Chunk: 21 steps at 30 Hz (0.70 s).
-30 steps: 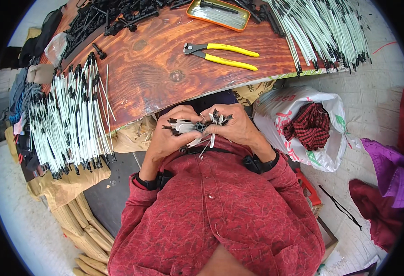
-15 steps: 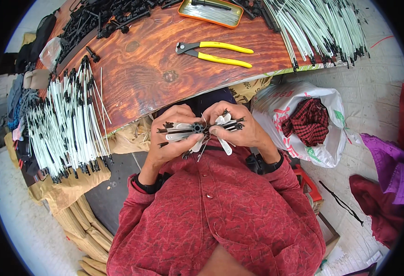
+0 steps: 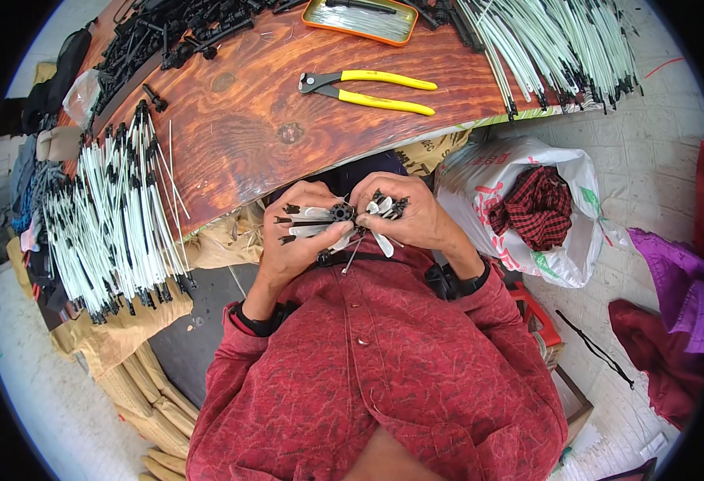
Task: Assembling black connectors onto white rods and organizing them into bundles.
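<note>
A black notched hub [image 3: 341,212] sits in front of the red shirt [image 3: 360,305], just off the desk's near edge. The left hand's [image 3: 285,250] fingers pinch it from 9 o'clock, with pale and black ribs [image 3: 308,230] fanned out there. The right hand's [image 3: 418,220] fingers pinch close at 3 o'clock, among more ribs splayed toward 3 and 5; the exact part gripped is hidden.

The joining looks partly done: ribs cluster on both sides, though filled slots cannot be counted. Plenty lies loose on the desk [image 3: 248,136]: pale rods [image 3: 123,216] at 9 o'clock, another rod bundle [image 3: 544,64] at 2, black parts [image 3: 167,40] between 10 and 11. Yellow-handled nippers [image 3: 388,77] lie unused at 12, a tin [image 3: 358,36] beyond.
</note>
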### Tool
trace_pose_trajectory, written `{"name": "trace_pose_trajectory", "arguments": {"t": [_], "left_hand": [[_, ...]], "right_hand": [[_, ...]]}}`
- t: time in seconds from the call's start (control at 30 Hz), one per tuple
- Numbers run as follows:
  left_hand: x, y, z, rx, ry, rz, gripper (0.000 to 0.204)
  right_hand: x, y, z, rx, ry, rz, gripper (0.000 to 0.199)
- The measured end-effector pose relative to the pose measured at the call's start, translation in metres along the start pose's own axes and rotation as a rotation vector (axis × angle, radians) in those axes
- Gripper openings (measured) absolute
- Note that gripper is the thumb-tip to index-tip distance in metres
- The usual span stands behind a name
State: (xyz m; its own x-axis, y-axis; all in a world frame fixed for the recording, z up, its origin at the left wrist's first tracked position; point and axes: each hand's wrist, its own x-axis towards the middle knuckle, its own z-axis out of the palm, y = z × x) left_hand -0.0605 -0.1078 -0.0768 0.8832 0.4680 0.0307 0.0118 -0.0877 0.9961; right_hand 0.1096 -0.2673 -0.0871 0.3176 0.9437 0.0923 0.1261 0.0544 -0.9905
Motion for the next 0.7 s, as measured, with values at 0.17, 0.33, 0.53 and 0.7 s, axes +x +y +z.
{"name": "trace_pose_trajectory", "arguments": {"t": [0.17, 0.33, 0.53, 0.7], "left_hand": [[-0.001, -0.006, 0.003, 0.039, 0.035, -0.031, 0.03], [0.002, -0.005, 0.001, -0.013, -0.02, -0.005, 0.027], [0.003, -0.016, 0.001, -0.108, -0.035, 0.029, 0.031], [0.005, -0.013, 0.0, -0.123, -0.069, 0.116, 0.033]], "right_hand": [[0.005, 0.003, 0.0, -0.009, 0.0, 0.026, 0.013], [0.004, 0.001, 0.005, 0.063, 0.038, 0.194, 0.015], [0.002, 0.002, 0.008, 0.041, 0.053, 0.195, 0.016], [-0.001, -0.001, 0.01, 0.048, 0.054, 0.178, 0.019]]}}
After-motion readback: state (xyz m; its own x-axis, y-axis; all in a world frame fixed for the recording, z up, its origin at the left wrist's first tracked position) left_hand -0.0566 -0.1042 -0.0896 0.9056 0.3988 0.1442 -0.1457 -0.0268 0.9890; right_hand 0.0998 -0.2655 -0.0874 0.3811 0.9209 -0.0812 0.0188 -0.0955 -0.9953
